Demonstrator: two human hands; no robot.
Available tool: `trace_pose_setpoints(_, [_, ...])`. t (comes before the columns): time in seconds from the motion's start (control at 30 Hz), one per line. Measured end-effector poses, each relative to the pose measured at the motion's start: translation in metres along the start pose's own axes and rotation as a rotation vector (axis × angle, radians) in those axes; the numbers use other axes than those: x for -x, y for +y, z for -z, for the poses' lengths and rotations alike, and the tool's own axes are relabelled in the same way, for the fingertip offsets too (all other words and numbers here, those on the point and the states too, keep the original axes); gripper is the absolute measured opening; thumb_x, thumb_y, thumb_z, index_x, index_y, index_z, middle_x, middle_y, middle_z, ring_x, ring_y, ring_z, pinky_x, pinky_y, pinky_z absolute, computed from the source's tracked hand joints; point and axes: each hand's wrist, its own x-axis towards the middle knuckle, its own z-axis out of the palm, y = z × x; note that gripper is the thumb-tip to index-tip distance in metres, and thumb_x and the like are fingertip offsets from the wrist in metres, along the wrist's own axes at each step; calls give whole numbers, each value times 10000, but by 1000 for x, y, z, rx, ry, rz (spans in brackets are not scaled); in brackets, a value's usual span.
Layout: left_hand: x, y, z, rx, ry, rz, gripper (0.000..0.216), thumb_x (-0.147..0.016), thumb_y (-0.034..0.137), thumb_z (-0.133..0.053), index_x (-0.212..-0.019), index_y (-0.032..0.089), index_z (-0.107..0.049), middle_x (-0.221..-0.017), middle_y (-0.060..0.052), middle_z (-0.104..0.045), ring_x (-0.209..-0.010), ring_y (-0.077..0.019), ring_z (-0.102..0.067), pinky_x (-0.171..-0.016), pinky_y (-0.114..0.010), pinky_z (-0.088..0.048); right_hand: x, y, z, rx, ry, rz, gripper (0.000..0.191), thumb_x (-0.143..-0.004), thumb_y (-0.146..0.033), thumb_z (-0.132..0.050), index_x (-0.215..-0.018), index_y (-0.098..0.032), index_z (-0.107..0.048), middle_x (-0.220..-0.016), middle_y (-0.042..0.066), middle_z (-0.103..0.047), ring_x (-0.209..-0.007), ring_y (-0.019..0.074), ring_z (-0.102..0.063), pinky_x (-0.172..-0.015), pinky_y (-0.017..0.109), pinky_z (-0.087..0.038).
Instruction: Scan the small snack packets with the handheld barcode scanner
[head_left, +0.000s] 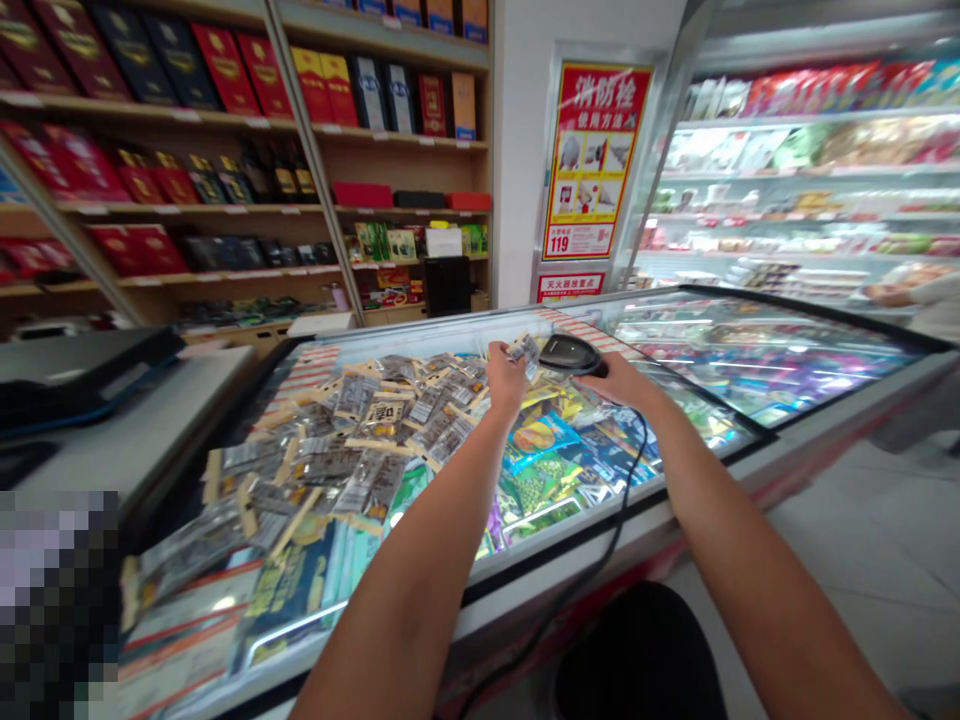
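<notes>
My left hand (507, 378) pinches a small clear snack packet (524, 352) with a printed label, held up above the freezer's glass top. Close on its right, my right hand (616, 380) grips a black barcode scanner (568, 352) by the handle, its head pointing at the packet. A black cable (628, 490) hangs from the scanner down over the freezer's front edge. To the left of my left hand, a spread-out heap of similar packets (382, 415) with tan ends and labels lies on the glass.
Under the glass, the chest freezer (540, 585) holds colourful bags. A counter (150, 430) with a dark device (82, 375) stands at the left. Shelves of boxes and bottles (247, 170) line the back wall. A lit refrigerated shelf (810, 180) is at the right, with another person's arm (919, 290) nearby.
</notes>
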Motion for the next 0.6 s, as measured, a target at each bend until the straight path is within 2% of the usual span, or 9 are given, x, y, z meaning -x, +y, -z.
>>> trace_pose_setpoints(0.13, [0,-1,0,26,37,3,309,-875,133,-707,-1051,228,-472,-899,-3,-656,-845,-172,-655,-769,-257,-425,2,1,1,-21,-44,44,372,-693,-429,-758,-954,-164,-746,-829,56,-741,-779,253,-675,-749,374,-565])
trace_pose_setpoints(0.23, [1,-1,0,15,32,8,303,-879,135,-704,-1055,220,-472,-862,2,-652,-821,-172,-656,-766,-258,-431,2,0,1,-34,-79,-5,341,-696,-446,-753,-901,-175,-725,-737,33,-704,-676,219,-639,-636,325,-531])
trace_pose_setpoints(0.33, [1,2,2,-22,22,8,311,-905,150,-673,-1139,202,-474,-895,-26,-675,-845,-186,-671,-784,-272,-452,3,-4,1,-28,-87,-64,318,-702,-471,-729,-820,-178,-692,-629,13,-646,-548,176,-569,-526,283,-450])
trace_pose_setpoints(0.4, [-1,7,5,-61,8,-10,359,-930,144,-623,-1249,178,-463,-969,-69,-700,-910,-207,-685,-830,-294,-470,3,-5,1,-7,-13,-112,297,-726,-477,-702,-751,-185,-658,-561,6,-605,-487,164,-535,-499,283,-416])
trace_pose_setpoints(0.5, [-3,15,13,-133,-10,-46,547,-897,63,-581,-1416,135,-423,-1193,-176,-687,-1147,-278,-655,-994,-367,-449,1,-3,5,37,216,-216,293,-766,-477,-672,-695,-198,-618,-536,19,-597,-455,174,-544,-502,300,-422])
trace_pose_setpoints(0.6, [-2,21,21,-358,21,-106,683,-832,10,-590,-1485,131,-433,-1518,-263,-487,-1420,-372,-465,-1158,-484,-330,-1,3,12,17,424,-324,277,-789,-459,-654,-695,-202,-611,-561,41,-620,-461,189,-574,-508,311,-447])
